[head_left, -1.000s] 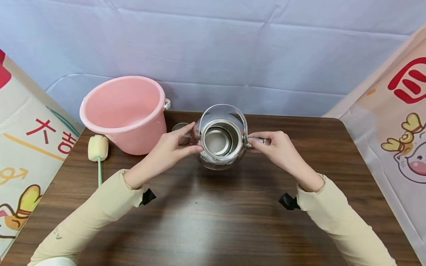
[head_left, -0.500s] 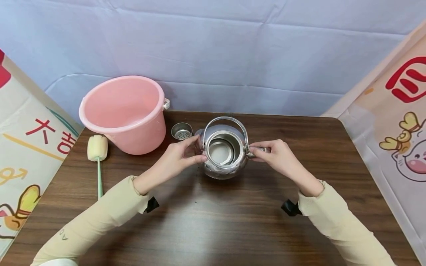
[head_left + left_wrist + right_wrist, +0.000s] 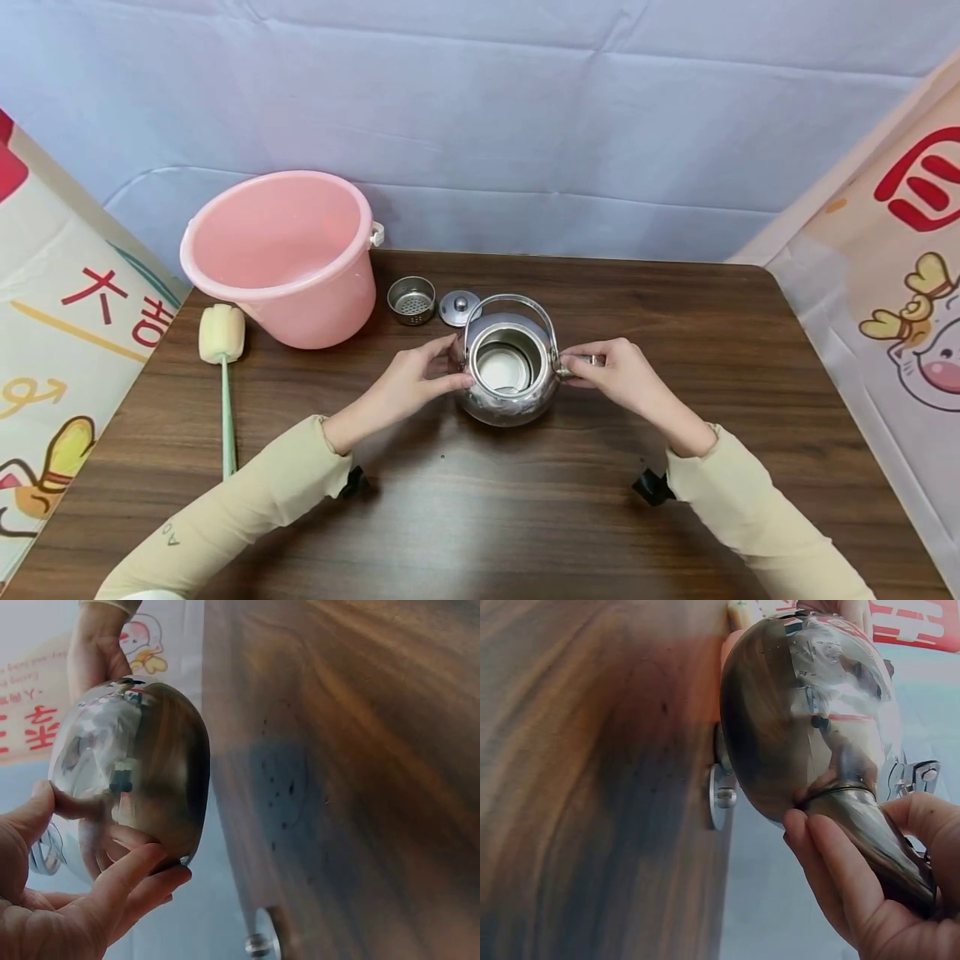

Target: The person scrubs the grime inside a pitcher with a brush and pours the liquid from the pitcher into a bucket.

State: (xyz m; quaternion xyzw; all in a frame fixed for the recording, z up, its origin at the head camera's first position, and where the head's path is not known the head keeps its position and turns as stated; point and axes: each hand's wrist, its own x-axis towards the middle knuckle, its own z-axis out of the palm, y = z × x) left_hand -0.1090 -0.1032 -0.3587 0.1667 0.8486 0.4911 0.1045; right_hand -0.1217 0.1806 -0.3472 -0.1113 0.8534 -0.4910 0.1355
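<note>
A shiny steel kettle (image 3: 504, 408) with a raised bail handle (image 3: 512, 297) is held near the table's middle, its lidless mouth facing up toward the head camera. My left hand (image 3: 408, 382) holds the kettle's rounded side between thumb and fingers. On the opposite side, my right hand (image 3: 618, 371) grips the spout (image 3: 877, 844), thumb above and fingers below. Both wrist views show the kettle's underside raised off the tabletop. Just behind the kettle lies its round lid (image 3: 460, 307), knob up, and beside that a small perforated steel strainer (image 3: 412, 300).
A pink bucket (image 3: 330, 308) stands at the back left of the wooden table (image 3: 480, 517). A yellow sponge brush (image 3: 222, 333) with a green handle lies in front of it. Water drops (image 3: 282, 795) dot the tabletop. A pale cloth backdrop (image 3: 480, 125) rises behind.
Both hands have brought the kettle toward the front of the table and slightly right. The strainer and then the lid have come into sight behind it.
</note>
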